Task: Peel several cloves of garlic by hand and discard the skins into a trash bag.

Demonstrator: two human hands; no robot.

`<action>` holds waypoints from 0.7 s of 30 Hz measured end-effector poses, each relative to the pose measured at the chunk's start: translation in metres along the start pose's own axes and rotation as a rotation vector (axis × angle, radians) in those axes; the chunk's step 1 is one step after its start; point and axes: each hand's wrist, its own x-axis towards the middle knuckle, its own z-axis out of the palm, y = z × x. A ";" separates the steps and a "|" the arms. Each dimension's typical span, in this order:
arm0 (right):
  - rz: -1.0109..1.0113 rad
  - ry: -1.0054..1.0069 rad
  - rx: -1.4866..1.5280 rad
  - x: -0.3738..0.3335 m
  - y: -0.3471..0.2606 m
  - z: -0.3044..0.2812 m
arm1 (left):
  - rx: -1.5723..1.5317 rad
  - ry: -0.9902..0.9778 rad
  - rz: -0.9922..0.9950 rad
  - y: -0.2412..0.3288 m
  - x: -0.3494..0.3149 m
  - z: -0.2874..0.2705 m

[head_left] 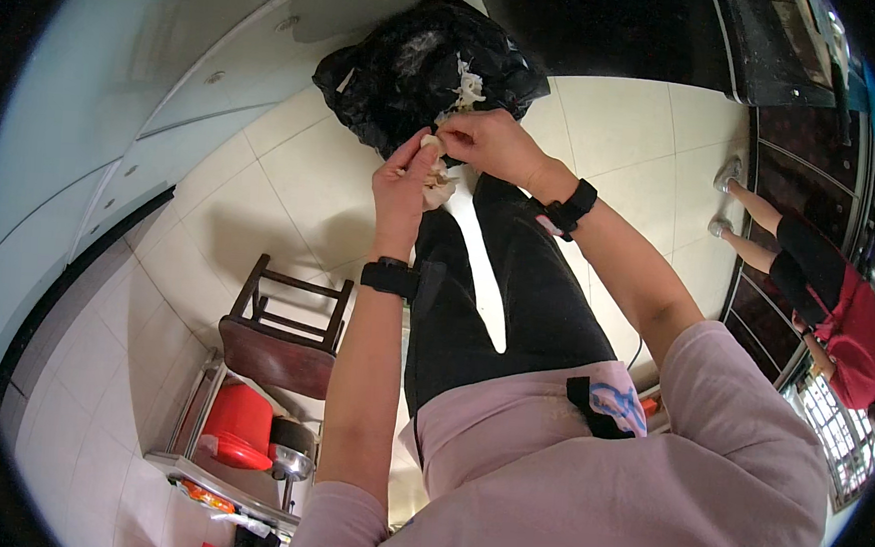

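Piece of something pale (429, 144) (garlic, perhaps). Sits between both hands, seen against the near edge of a black plastic bag (395, 65). Clamped on it from the left, thumb and fingers of the left hand (400, 183); pinched together just at its right side, fingertips of the right hand (493, 143), exact grip too small to tell. Just below, beside the left palm, a pale clump (441, 190). On the bag, whitish scraps (468, 87). Farther out, a dark wooden stool (277, 352), a red bucket (238, 427) and, off right, another person (856, 314).
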 end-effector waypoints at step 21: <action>0.167 0.128 0.310 -0.015 -0.034 0.002 | 0.028 -0.026 0.039 0.034 -0.024 0.002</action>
